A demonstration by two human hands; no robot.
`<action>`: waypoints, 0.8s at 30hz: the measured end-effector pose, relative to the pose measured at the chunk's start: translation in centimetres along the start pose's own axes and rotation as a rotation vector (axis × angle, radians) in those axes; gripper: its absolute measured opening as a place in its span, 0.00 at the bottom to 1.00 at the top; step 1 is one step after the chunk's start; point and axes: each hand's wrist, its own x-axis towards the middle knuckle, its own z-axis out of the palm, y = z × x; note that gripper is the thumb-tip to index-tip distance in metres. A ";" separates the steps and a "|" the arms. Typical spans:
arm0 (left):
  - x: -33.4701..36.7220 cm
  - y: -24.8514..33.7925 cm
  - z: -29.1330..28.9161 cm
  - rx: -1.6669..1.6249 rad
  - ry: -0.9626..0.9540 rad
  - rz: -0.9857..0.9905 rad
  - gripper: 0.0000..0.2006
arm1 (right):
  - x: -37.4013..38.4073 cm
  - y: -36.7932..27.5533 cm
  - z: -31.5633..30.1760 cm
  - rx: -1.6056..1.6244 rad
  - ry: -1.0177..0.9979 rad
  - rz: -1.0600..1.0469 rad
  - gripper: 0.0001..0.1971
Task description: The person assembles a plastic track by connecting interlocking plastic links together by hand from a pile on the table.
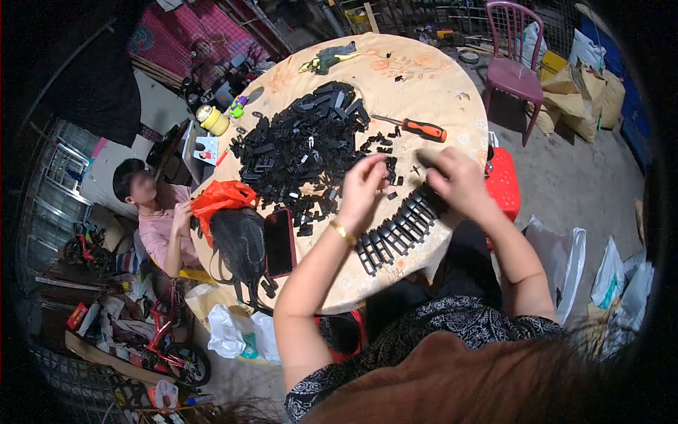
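My left hand (pixel 364 185) is over the table beside the loose black parts, its fingers curled into a pinch; what they hold, if anything, is too small to make out. My right hand (pixel 458 178) is smeared by motion, with a blurred dark piece (pixel 427 160) at its fingertips. Just below both hands, near the table edge, a neat row of black plastic parts (pixel 397 232) lies side by side. A large heap of black plastic parts (pixel 300 141) covers the table's middle left. Beyond my right hand lies an orange-and-black screwdriver (pixel 424 130).
The round table (pixel 424 78) has a floral cloth. A phone (pixel 279 244), a black bag (pixel 239 240) and an orange plastic bag (pixel 222 198) lie at left, near a seated person (pixel 159 219). A toy aircraft (pixel 329 59) lies far off. A red stool (pixel 502 185) stands right.
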 end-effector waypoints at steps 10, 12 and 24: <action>11.2 -2.2 -2.3 1.742 0.345 0.084 0.10 | -1.1 8.3 -1.9 -0.119 -0.232 0.205 0.09; 12.2 -2.7 -1.5 1.899 0.395 -0.064 0.11 | -0.9 8.3 -1.8 -0.074 -0.269 0.157 0.09; 10.2 -1.7 -4.1 1.544 0.410 0.086 0.10 | 4.0 4.7 3.0 0.010 -0.255 -0.085 0.09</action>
